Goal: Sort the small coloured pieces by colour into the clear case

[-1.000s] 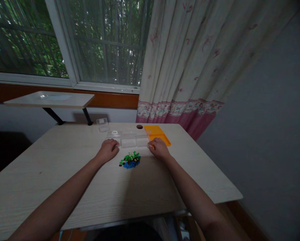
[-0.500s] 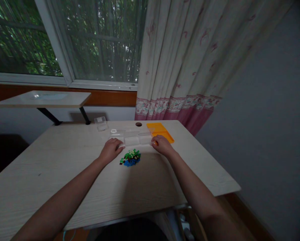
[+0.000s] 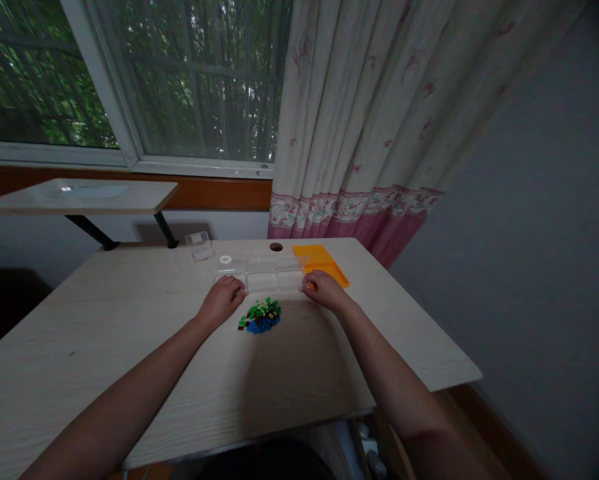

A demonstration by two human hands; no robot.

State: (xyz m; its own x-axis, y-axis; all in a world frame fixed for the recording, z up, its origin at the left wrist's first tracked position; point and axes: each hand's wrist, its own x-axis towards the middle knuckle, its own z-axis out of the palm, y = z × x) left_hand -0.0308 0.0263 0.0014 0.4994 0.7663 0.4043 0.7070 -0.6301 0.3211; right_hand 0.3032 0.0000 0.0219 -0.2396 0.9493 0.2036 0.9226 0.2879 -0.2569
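Note:
A row of clear plastic boxes (image 3: 262, 281) with raised lids lies across the back half of the desk. My left hand (image 3: 222, 298) is closed on the front left corner of the row, fingers curled over the edge. At the right end, the thumb and fingers of my right hand (image 3: 324, 290) pinch the edge of the row. Just in front of the boxes, between both hands, is a loose pile of small building bricks (image 3: 262, 316) in green, blue, brown and cream. An orange case (image 3: 324, 260) lies unfolded behind my right hand, which partly covers it.
A small clear box (image 3: 202, 252) stands with its lid up at the back left. Beside it rises a shelf (image 3: 154, 195) on black legs. A cable hole (image 3: 276, 247) sits near the desk's (image 3: 169, 393) back edge, below the curtain (image 3: 329, 133).
Both hands keep their hold on the clear boxes, and the bricks stay in place. The view has shifted slightly; otherwise little differs.

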